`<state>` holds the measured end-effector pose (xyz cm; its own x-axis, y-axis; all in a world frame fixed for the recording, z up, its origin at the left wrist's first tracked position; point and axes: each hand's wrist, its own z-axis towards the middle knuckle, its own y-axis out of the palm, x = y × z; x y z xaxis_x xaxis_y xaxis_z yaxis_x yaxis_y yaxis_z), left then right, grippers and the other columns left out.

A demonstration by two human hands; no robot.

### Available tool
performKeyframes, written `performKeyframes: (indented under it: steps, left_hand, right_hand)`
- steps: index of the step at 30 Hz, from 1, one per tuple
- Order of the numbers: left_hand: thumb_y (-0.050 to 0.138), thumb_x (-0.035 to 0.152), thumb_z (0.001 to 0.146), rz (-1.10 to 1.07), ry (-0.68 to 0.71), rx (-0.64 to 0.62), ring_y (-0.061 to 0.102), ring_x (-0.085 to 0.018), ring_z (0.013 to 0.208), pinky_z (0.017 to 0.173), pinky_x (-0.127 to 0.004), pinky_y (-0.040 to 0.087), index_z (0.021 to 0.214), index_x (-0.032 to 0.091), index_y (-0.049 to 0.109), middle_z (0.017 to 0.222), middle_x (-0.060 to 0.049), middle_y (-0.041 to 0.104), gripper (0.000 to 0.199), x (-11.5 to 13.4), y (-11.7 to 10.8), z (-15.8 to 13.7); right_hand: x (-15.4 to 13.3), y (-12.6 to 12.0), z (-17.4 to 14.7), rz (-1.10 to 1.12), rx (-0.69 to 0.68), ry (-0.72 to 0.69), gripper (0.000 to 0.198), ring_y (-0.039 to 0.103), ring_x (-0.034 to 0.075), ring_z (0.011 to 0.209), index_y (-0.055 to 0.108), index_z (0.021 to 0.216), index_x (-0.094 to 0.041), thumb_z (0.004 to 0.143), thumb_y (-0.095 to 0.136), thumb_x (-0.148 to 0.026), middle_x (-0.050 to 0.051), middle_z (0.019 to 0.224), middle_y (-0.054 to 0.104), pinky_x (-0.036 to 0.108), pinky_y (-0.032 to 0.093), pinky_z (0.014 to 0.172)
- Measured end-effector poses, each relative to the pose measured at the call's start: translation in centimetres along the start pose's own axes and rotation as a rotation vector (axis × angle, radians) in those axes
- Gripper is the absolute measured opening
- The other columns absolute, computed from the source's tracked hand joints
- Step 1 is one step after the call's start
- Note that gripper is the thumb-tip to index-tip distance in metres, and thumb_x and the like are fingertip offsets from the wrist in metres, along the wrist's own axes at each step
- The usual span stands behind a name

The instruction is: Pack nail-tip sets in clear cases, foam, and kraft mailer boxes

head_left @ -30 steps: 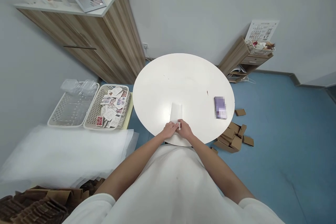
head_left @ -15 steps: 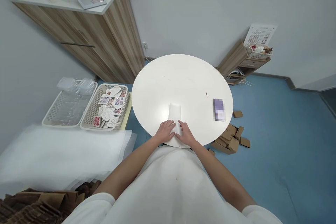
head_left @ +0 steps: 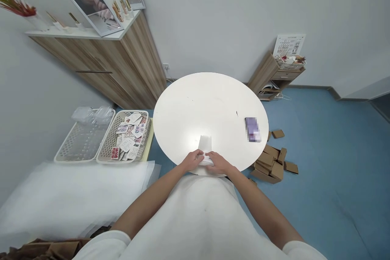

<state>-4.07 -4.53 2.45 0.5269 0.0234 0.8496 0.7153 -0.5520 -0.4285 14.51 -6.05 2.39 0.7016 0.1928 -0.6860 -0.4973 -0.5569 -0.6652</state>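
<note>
A narrow white foam sheet [head_left: 205, 142] lies at the near edge of the round white table [head_left: 210, 97]. Its far end is flat, while the near part is folded over into a thicker bundle between my hands. My left hand [head_left: 192, 160] grips the left side of this bundle with curled fingers. On the opposite side my right hand [head_left: 219, 163] holds it, thumb and fingers closed round the edge. Whether anything lies inside the fold is hidden.
A blurred purple packet [head_left: 252, 129] lies on the table's right side. Cardboard boxes [head_left: 269, 164] sit on the floor at right. To the left are a basket of printed cards [head_left: 105, 152], a basket of clear plastic boxes [head_left: 65, 146] and stacked white sheets [head_left: 76, 195].
The foam sheet's flat length is shorter, its near part now folded up toward me. My fingers have gone from lying on it to gripping its sides. The head view has shifted slightly.
</note>
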Motion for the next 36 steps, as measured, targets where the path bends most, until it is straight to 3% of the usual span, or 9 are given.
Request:
performKeyframes:
  steps: [4,10,15,20,22,25,28,32,36]
  left_hand:
    - [0.051,0.038,0.074,-0.120,0.017,0.044,0.054,-0.017,0.091,0.081,-0.028,0.041,0.104,0.021,0.053,0.102,-0.004,0.060,0.035,-0.5,0.6,-0.1]
    - [0.050,0.029,0.075,-0.220,-0.138,0.224,0.058,-0.016,0.087,0.076,-0.028,0.045,0.101,0.018,0.048,0.099,-0.007,0.060,0.029,-1.1,1.4,1.8]
    - [0.052,0.033,0.076,-0.215,-0.297,0.336,0.059,-0.015,0.083,0.073,-0.027,0.046,0.092,0.018,0.049,0.095,-0.006,0.062,0.022,-1.4,1.8,2.9]
    - [0.053,0.036,0.074,-0.155,-0.460,0.380,0.059,-0.016,0.080,0.069,-0.026,0.045,0.084,0.018,0.053,0.087,-0.005,0.063,0.021,-1.1,1.8,3.6]
    - [0.053,0.038,0.073,-0.130,-0.502,0.396,0.059,-0.015,0.079,0.067,-0.025,0.044,0.083,0.018,0.054,0.086,-0.005,0.063,0.022,-0.9,1.8,3.8]
    - [0.054,0.039,0.071,-0.066,-0.534,0.400,0.059,-0.015,0.077,0.065,-0.024,0.043,0.080,0.018,0.054,0.084,-0.004,0.064,0.023,-0.5,1.6,4.0]
    - [0.054,0.039,0.069,0.020,-0.577,0.384,0.059,-0.016,0.077,0.061,-0.024,0.041,0.077,0.019,0.054,0.083,-0.004,0.064,0.021,0.2,1.2,4.3]
    - [0.054,0.040,0.068,0.139,-0.622,0.365,0.058,-0.019,0.080,0.062,-0.026,0.040,0.078,0.020,0.054,0.085,-0.004,0.063,0.022,0.8,1.0,4.5]
    - [0.054,0.040,0.069,0.161,-0.558,0.494,0.053,-0.020,0.096,0.073,-0.027,0.041,0.092,0.017,0.051,0.103,-0.009,0.056,0.033,0.5,1.7,4.3]
  right_hand:
    - [0.0,-1.5,0.1,0.193,-0.027,0.181,0.023,0.052,0.017,0.077,0.055,0.088,-0.020,0.073,0.050,-0.035,0.003,0.090,0.057,0.029,0.041,0.068]
    - [0.7,-2.5,2.6,0.452,-0.047,0.411,0.034,0.052,0.014,0.056,0.053,0.068,-0.018,0.077,0.041,-0.049,0.001,0.059,0.056,0.026,0.040,0.057]
    - [1.2,-1.4,4.1,0.435,0.110,0.490,0.039,0.052,0.013,0.052,0.050,0.085,-0.019,0.080,0.030,-0.053,0.001,0.065,0.057,0.026,0.042,0.055]
    - [1.3,-0.5,4.4,0.368,0.182,0.562,0.040,0.056,0.017,0.070,0.036,0.111,-0.019,0.082,0.029,-0.047,0.004,0.082,0.058,0.029,0.043,0.064]
    - [1.2,-0.1,3.8,0.313,0.243,0.528,0.045,0.056,0.017,0.080,0.028,0.119,-0.018,0.081,0.035,-0.041,0.006,0.094,0.055,0.030,0.043,0.071]
    - [0.6,0.6,2.5,0.116,0.333,0.335,0.049,0.047,0.021,0.101,0.028,0.123,-0.019,0.078,0.042,-0.031,0.011,0.118,0.041,0.032,0.041,0.080]
    - [0.2,1.0,1.2,-0.053,0.231,0.208,0.050,0.038,0.025,0.112,0.035,0.121,-0.021,0.074,0.049,-0.027,0.011,0.130,0.029,0.035,0.037,0.086]
    - [0.6,1.1,0.2,-0.099,0.107,0.190,0.062,0.035,0.027,0.113,0.028,0.128,-0.024,0.071,0.053,-0.023,0.011,0.137,0.020,0.038,0.035,0.087]
    - [1.3,1.0,-0.2,-0.045,0.064,0.180,0.072,0.031,0.028,0.117,0.023,0.131,-0.029,0.068,0.057,-0.024,0.009,0.140,0.013,0.038,0.032,0.090]
